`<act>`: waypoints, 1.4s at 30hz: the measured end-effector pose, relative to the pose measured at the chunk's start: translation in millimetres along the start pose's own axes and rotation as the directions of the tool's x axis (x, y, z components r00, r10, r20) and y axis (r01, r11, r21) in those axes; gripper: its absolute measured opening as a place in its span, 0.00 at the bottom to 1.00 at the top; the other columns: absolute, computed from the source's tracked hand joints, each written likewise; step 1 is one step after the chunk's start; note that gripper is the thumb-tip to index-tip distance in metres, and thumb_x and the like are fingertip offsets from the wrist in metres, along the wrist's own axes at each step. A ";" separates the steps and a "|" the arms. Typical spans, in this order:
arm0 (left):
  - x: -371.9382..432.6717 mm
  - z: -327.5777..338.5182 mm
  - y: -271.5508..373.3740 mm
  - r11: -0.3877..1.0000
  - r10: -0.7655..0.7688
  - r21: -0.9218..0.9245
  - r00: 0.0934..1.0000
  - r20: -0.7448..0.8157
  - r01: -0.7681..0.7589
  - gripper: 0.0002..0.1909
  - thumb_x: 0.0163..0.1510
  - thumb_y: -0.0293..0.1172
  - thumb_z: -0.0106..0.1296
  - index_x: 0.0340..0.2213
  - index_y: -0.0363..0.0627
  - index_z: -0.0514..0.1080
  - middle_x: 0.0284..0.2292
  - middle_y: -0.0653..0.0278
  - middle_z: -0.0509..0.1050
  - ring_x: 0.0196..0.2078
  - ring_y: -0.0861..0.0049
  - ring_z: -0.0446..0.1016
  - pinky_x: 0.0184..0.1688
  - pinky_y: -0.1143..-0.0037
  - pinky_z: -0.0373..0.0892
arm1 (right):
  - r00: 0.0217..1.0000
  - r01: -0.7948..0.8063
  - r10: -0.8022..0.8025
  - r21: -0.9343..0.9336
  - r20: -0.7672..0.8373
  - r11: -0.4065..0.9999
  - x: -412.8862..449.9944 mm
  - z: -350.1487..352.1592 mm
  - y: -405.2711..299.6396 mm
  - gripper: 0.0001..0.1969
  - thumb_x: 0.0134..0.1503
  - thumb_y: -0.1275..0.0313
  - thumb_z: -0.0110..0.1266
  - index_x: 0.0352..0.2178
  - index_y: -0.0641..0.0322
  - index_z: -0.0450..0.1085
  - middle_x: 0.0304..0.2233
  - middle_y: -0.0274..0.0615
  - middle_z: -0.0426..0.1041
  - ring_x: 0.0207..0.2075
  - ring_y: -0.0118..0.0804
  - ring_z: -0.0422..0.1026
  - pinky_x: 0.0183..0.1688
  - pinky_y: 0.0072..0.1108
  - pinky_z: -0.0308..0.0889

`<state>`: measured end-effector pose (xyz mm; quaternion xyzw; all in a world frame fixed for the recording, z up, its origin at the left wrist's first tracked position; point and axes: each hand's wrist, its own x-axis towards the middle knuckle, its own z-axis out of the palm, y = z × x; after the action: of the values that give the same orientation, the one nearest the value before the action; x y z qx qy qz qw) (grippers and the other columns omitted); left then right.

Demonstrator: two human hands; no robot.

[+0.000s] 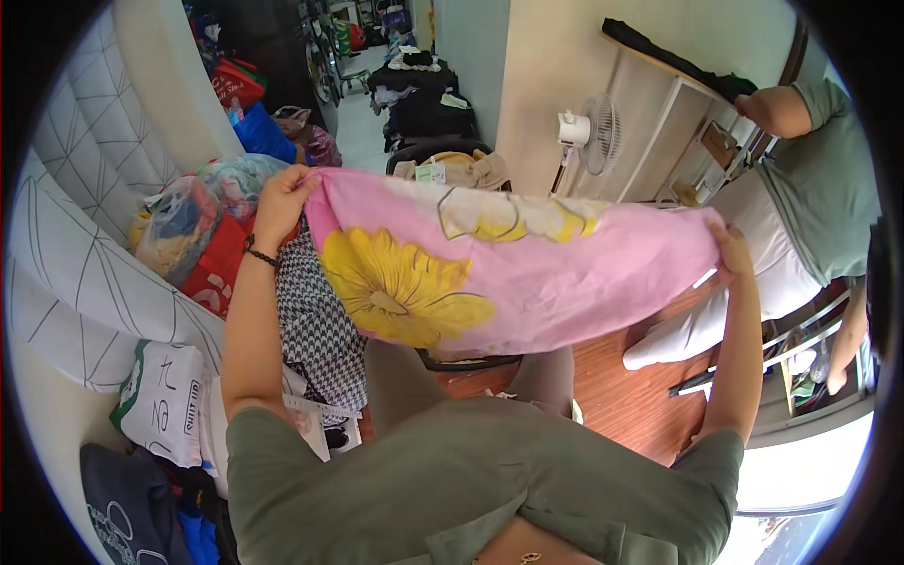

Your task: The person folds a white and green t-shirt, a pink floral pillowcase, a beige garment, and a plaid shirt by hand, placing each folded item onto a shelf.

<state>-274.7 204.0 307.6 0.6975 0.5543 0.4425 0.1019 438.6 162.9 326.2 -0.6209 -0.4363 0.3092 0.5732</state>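
Note:
A pink cloth [551, 282] with large yellow and white flowers is stretched out in the air before me, above my lap. My left hand [286, 205] pinches its upper left corner between thumb and fingers. At the opposite end, my right hand [734, 247] grips the cloth's right edge; some of those fingers are hidden by the fabric. The lower edge sags in a curve between the two hands. Just below and beside my left hand hangs a black-and-white houndstooth cloth [318, 311]. Behind the pink cloth, a black-rimmed container with beige clothes [459, 167] partly shows.
Plastic bags of clothes [180, 229] and a red bag [219, 265] lie at the left, beside a patterned curtain [92, 261]. A white fan [600, 134] stands ahead right. Another person in a green shirt [826, 183] is at the right, near a shelf [678, 70]. Dark clothes [431, 106] are piled ahead.

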 end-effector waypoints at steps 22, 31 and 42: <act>-177.3 -82.2 71.5 0.818 0.181 0.024 0.217 -0.959 -0.574 0.16 0.61 0.43 0.37 0.43 0.47 0.66 0.40 0.55 0.71 0.37 0.69 0.72 0.41 0.68 0.69 | 0.005 0.744 -0.685 -0.455 -0.729 0.489 -149.3 4.7 8.6 0.07 0.52 0.78 0.54 0.34 0.64 0.67 0.36 0.42 0.72 0.32 0.32 0.71 0.36 0.19 0.68; -180.4 85.9 125.2 0.855 0.054 -0.484 0.960 -0.276 -0.187 0.17 0.61 0.45 0.40 0.39 0.45 0.67 0.35 0.60 0.70 0.34 0.76 0.69 0.38 0.75 0.66 | 0.421 0.906 -0.775 0.181 -0.471 0.383 -238.5 101.4 -67.1 0.11 0.51 0.78 0.55 0.38 0.64 0.66 0.37 0.45 0.70 0.37 0.34 0.70 0.41 0.21 0.67; -109.9 174.6 214.6 0.390 0.019 -0.920 0.999 0.046 0.035 0.20 0.60 0.48 0.42 0.34 0.41 0.67 0.29 0.67 0.69 0.30 0.83 0.65 0.35 0.83 0.62 | 0.588 0.805 -0.808 0.070 0.036 0.589 -202.3 272.8 -81.7 0.18 0.46 0.76 0.60 0.40 0.56 0.68 0.45 0.44 0.66 0.47 0.41 0.65 0.49 0.27 0.58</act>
<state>0.1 91.7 285.3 0.5330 0.2182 0.6575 0.4857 95.6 99.1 341.5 -0.3327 -0.6808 0.0457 0.6509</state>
